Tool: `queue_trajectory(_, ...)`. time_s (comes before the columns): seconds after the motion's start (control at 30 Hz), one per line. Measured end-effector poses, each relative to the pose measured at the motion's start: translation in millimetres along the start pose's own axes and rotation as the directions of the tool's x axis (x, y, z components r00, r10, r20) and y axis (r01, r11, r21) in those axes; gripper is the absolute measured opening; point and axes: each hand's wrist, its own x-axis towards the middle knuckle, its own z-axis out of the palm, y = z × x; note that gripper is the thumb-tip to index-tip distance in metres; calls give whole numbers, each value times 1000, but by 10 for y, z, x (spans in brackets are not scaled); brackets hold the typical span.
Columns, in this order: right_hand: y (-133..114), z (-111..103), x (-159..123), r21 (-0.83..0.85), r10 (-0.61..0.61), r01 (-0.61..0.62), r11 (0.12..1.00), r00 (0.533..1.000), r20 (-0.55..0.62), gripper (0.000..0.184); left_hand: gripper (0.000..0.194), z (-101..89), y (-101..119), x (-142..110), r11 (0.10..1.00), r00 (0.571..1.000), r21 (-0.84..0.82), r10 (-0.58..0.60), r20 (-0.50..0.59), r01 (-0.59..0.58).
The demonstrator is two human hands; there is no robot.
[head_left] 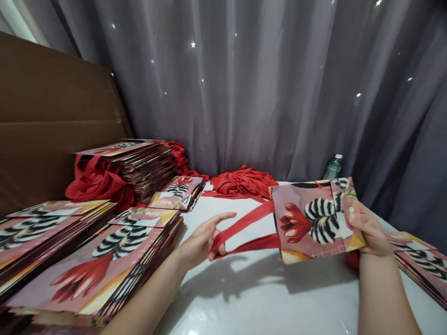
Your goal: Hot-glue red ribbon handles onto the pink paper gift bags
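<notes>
I hold a flat paper gift bag (pixel 310 221) printed with a red flower and black-and-white striped leaves above a white table (pixel 251 298). My right hand (pixel 368 228) grips the bag's right edge, fingers closed on it. My left hand (pixel 202 239) has the bag's red ribbon handle (pixel 244 232) looped over its fingers, index finger stretched out, pulling the ribbon taut to the left.
Stacks of the same flat bags (pixel 104 260) fill the left side, with a taller stack (pixel 139 163) behind. More bags (pixel 419 265) lie at the right edge. A heap of red ribbons (pixel 242 181) and a green bottle (pixel 333 166) stand by the grey curtain. Brown cardboard (pixel 45 116) leans at left.
</notes>
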Motion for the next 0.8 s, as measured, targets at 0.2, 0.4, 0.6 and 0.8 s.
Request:
queue_trajectory(0.2,41,172,42,-27,109,-108,994,993,54,59,44,112,-24,-217,957,973,-224,209,97,-183)
queue_trajectory(0.4,56,254,22,27,69,-70,997,997,25,66,40,265,79,-371,896,967,-367,251,-44,-249)
queue_trajectory(0.6,58,191,33,-18,48,-48,999,998,48,69,3,409,217,-370,828,969,-521,247,6,-208)
queue_trajectory(0.8,-5,286,7,67,53,-56,996,998,39,66,17,339,252,-364,806,978,-577,200,59,-131)
